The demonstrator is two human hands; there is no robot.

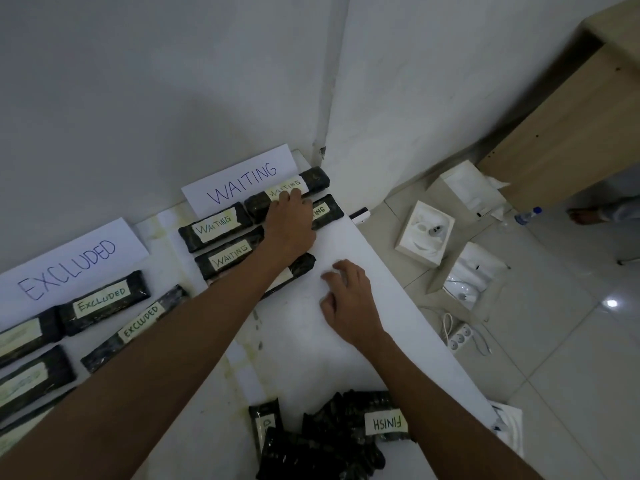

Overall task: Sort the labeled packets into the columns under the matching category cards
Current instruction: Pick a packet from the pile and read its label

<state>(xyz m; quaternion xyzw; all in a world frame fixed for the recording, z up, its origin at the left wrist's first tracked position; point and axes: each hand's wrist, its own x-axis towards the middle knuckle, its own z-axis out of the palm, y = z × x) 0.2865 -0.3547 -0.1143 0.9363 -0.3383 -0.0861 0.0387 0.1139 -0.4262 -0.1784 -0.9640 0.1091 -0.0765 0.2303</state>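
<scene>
Got black packets (194, 237) with cream-yellow labels (231, 259), white cards (239, 181) lettered in blue-purple — all on a white table (346, 244), plus pale wood cabinet (571, 133) and white floor tiles (571, 358).

One wide head camera looks forward and down, close over the table (346, 244), toward the wall (173, 81).

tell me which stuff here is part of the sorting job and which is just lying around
Job:
WAITING card, EXCLUDED card, WAITING packets, EXCLUDED packets, unsorted pile with a FINISH packet, left hand touching the top WAITING packet, right hand resting on the table.

Lying about:
open white boxes, power strip, water bottle, wooden cabinet.
</scene>
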